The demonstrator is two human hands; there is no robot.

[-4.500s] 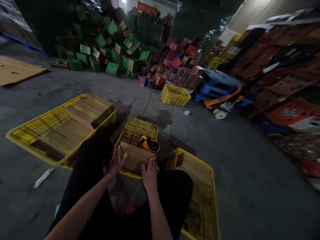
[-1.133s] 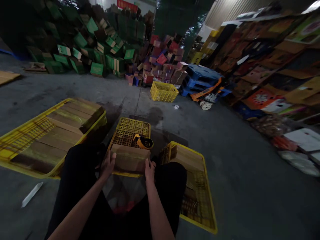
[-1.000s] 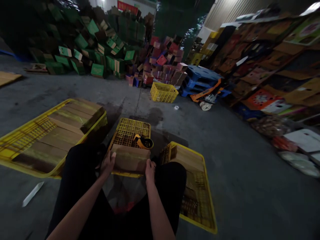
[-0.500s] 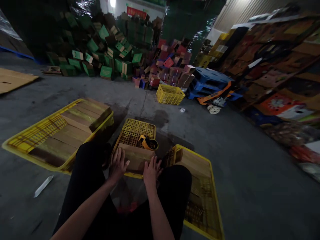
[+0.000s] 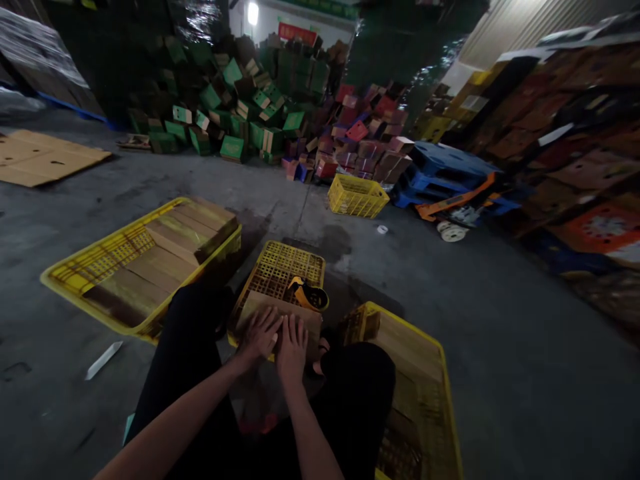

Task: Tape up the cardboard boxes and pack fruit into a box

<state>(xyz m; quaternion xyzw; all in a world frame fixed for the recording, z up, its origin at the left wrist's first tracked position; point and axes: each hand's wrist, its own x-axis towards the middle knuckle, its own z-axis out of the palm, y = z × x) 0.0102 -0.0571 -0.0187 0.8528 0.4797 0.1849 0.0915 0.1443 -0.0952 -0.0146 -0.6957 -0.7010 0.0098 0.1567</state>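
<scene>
A brown cardboard box (image 5: 311, 327) lies across the near end of an upturned yellow plastic crate (image 5: 273, 257) between my knees. Flat on the box rests my left hand (image 5: 261, 333), its fingers stretched out. Close beside it, my right hand (image 5: 293, 340) also lies on the cardboard with fingers extended. Just beyond the box, a yellow and black tape dispenser (image 5: 311, 295) sits on the crate. To the left, a yellow crate (image 5: 65, 273) holds several cardboard boxes (image 5: 193, 230). At the right, another yellow crate (image 5: 449, 393) has cardboard boxes (image 5: 407, 340) in it.
Farther off stand a yellow crate (image 5: 357, 197), blue pallets (image 5: 450, 163) and an orange pallet jack (image 5: 457, 203). Green boxes (image 5: 233, 147) and red ones (image 5: 357, 130) are heaped at the back. A flat cardboard sheet (image 5: 47, 157) and a white strip (image 5: 103, 361) lie on the floor.
My hands have moved from the two ends of the box inward to its middle, now side by side. The camera view has turned slightly left.
</scene>
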